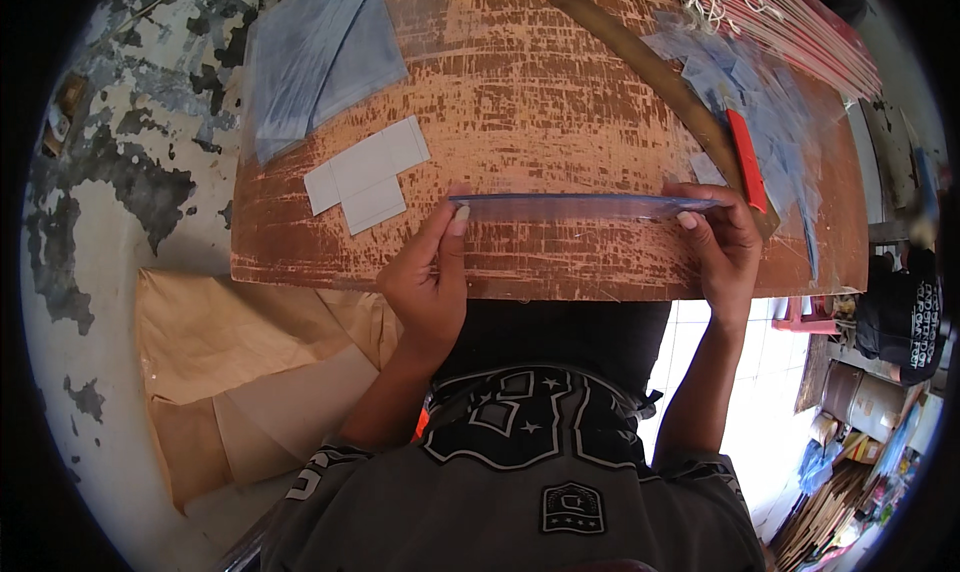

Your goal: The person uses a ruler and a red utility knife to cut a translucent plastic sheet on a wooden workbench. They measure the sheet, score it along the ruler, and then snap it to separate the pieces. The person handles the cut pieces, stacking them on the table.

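A clear bluish plastic sheet (580, 208), or a thin stack of them, is stretched level between my hands above the near edge of the worn table. My left hand (430, 272) pinches its left end between thumb and fingers. At the other end, my right hand (728, 240) grips it the same way. The sheet shows nearly edge-on, so I cannot tell how many layers it has. Pale card pieces (368, 175) with drawn lines lie beyond my left hand. Beyond my right hand rest a red-handled cutter (746, 162) and a long brownish straightedge (665, 82).
A pile of clear plastic sheets (345, 62) covers the table's far left. Plastic offcuts (770, 112) are heaped at the right, below pink strips (790, 22) with white strings. Brown paper (240, 332) stands left of the scratched tabletop (500, 92).
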A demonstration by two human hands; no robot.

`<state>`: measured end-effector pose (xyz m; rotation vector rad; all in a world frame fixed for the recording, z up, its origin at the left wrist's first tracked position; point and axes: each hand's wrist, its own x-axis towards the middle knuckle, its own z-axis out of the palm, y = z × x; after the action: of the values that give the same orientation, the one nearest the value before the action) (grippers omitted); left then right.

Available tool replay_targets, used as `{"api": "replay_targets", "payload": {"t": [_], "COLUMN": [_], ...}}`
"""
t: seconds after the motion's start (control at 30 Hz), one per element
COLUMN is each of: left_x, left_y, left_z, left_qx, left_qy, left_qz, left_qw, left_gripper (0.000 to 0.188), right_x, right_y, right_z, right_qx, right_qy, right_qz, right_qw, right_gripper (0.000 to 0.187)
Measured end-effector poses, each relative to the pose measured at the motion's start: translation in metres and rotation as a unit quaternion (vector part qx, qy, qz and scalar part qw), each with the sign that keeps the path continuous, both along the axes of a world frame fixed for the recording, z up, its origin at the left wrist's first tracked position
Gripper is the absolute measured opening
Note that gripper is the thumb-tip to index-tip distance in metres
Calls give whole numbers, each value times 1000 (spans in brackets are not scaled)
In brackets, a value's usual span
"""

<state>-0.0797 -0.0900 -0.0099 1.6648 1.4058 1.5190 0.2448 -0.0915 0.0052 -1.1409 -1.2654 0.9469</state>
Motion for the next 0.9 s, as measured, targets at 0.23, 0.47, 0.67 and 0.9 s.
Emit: {"api": "replay_targets", "payload": {"t": [0.23,0.47,0.67,0.9], "left_x": [3,-5,-13,-25], "left_y": [4,2,9,21], "left_z": [3,0,1,11], "left_qx": [44,-23,-20,-59], "left_qy": [32,35,31,38], "left_qz": [9,20,-1,-59], "left_qw": [998,999,999,996], "left_gripper": [30,27,22,16], "right_x": [-1,1,11,18], "right_y": [-1,0,-1,-3], "right_z": [-1,2,-7,-4], "right_qx": [6,-8,-33,-46], "right_qy": [1,12,10,-85], "right_qz": [0,7,10,-15], "right_qw": [1000,1000,999,995], "right_gripper": [25,21,12,8]}}
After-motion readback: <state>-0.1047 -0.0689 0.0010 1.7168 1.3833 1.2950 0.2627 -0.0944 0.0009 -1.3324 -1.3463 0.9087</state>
